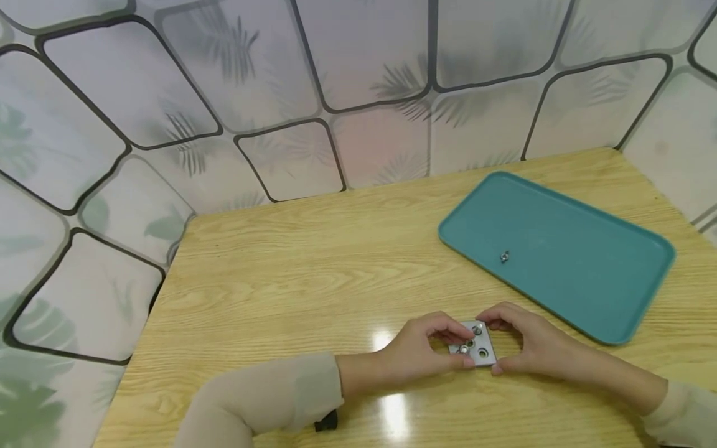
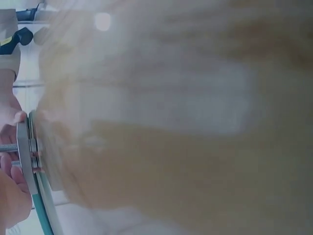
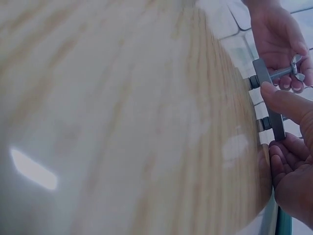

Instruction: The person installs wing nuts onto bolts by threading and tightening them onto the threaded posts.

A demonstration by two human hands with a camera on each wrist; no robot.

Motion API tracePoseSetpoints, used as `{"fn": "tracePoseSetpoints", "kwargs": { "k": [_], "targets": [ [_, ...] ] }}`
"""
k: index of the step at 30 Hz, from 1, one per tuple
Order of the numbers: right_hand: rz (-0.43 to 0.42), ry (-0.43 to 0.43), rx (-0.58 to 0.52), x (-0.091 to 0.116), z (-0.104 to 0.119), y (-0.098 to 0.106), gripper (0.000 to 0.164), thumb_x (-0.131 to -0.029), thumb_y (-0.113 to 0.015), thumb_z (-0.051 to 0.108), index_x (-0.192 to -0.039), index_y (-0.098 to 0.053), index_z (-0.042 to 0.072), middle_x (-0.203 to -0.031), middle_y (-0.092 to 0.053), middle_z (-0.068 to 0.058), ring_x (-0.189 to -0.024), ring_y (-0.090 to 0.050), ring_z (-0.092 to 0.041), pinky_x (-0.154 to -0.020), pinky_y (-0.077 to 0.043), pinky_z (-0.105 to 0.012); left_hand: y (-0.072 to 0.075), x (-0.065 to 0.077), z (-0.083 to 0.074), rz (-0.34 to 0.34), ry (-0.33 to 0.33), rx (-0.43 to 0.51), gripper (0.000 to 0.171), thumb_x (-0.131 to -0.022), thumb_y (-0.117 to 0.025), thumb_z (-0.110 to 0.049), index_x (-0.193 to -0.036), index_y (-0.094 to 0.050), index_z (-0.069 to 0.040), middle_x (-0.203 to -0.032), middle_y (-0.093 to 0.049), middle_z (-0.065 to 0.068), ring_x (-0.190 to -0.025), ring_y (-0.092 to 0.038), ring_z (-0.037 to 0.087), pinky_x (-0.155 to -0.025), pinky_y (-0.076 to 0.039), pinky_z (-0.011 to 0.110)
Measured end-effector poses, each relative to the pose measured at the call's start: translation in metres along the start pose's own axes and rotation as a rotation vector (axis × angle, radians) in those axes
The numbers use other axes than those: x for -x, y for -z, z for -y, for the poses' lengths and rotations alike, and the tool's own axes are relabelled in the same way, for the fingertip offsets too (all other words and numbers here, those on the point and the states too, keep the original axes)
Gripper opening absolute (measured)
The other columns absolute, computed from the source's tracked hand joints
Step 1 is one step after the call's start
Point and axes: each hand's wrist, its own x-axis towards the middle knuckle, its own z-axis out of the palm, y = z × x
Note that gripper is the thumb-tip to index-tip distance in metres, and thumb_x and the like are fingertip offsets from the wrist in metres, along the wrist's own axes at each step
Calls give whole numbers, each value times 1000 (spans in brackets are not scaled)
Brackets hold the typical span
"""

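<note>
Patterned wall panels back my wooden table (image 1: 291, 274). Near its front edge, my left hand (image 1: 417, 351) pinches a wing nut (image 3: 296, 66) on the small metal plate (image 1: 475, 348), whose other side my right hand (image 1: 526, 345) grips. Toward the far right corner lies a teal tray (image 1: 582, 261) holding one loose nut (image 1: 505, 256).
</note>
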Motion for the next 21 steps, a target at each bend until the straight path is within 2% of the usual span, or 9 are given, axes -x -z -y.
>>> {"fn": "tracePoseSetpoints", "kwargs": {
  "k": [7, 13, 17, 21],
  "targets": [
    [19, -21, -7, 0, 2, 2, 63, -66, -87, 21, -120, -56, 7, -113, -58, -6, -104, -52, 3, -86, -44, -13, 5, -3, -1, 57, -4, -36, 26, -85, -73, -16, -110, -67, -11, -104, -64, -6, -93, -56, -3, -86, -49, 20],
    [23, -40, -1, 0, 2, 3, 63, -66, -87, 23, -120, -56, 7, -113, -58, -6, -103, -52, 3, -85, -45, -13, 8, -5, -1, 155, -31, 8, 25, -92, -62, -9, -116, -66, -5, -113, -65, 7, -103, -55, 0, -92, -45, 19],
    [28, -44, -9, 0, 3, 3, 64, -66, -87, 22, -120, -56, 6, -114, -58, -8, -103, -51, 3, -84, -45, -13, 10, -7, 2, 209, -6, 69, 24, -95, -56, -6, -117, -65, -1, -117, -64, 13, -112, -51, -1, -96, -41, 18],
    [26, -46, -6, 0, 3, 3, 64, -66, -87, 21, -120, -56, 6, -113, -58, -7, -102, -52, 3, -84, -45, -13, 11, -9, 6, 202, 39, 92, 24, -95, -56, -9, -116, -65, -2, -118, -64, 13, -110, -52, -3, -93, -42, 17]
  ]
}}
